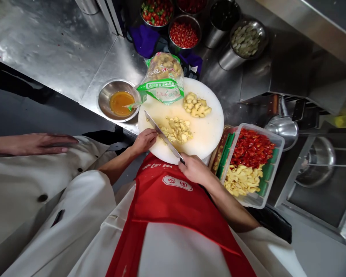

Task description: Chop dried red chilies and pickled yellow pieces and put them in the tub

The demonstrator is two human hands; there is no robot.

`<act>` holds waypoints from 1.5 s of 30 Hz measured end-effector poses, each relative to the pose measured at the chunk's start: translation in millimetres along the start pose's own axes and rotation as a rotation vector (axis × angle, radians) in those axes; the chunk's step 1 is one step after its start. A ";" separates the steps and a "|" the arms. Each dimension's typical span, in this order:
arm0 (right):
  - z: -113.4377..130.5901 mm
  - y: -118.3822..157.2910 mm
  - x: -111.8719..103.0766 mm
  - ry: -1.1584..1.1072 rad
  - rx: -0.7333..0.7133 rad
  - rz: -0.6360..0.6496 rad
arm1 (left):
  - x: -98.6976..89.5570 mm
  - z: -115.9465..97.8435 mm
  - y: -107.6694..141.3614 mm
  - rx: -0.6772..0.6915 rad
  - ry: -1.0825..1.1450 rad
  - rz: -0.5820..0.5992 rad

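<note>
My right hand is wrapped round the dark handle of a long knife. The blade lies slantwise over the round white cutting board, its tip pointing to the upper left. At the board's left edge, my left hand has its fingers curled together close to the blade; what they hold, if anything, is hidden. Sliced ginger is piled just beyond the knife. Whole ginger pieces sit farther back on the board. A green and clear plastic bag of ginger rests over the board's back edge.
A metal bowl of orange liquid stands left of the board. To the right is a plastic tub with red chilies and sliced ginger. Metal containers line the back. Another person's hand is at the left.
</note>
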State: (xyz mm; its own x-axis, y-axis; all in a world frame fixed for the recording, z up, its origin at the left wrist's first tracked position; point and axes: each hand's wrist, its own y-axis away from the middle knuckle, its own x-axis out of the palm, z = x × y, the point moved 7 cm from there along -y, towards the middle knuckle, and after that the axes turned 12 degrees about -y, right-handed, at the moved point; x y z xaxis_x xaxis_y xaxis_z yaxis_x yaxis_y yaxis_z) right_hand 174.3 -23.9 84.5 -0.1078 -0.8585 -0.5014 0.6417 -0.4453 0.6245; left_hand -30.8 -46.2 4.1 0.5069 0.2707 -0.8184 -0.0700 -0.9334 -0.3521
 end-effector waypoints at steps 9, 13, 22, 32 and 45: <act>-4.4 -14.5 9.9 -0.025 0.000 -0.024 | 7.4 6.0 7.6 -0.009 0.001 0.013; -5.6 4.5 -2.5 -0.093 -0.032 -0.027 | 5.3 3.7 8.2 0.011 -0.016 -0.017; -13.5 3.1 0.4 -0.131 -0.030 0.013 | 12.4 10.5 12.5 -0.025 -0.023 0.016; -46.9 -28.0 26.9 -0.722 0.094 -0.016 | 9.4 4.2 -0.5 -0.149 -0.043 0.078; -75.4 8.4 22.6 -1.231 0.075 -0.017 | -3.2 -2.1 -66.0 -0.388 -0.103 -0.152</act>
State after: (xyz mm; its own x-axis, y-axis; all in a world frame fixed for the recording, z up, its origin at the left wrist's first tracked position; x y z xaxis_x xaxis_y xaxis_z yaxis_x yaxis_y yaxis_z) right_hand 234.5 -27.8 33.2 -0.7850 -0.5021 0.3629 0.5924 -0.4371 0.6768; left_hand -26.0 14.0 30.9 0.3968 0.4156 -0.8185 0.3374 -0.8953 -0.2910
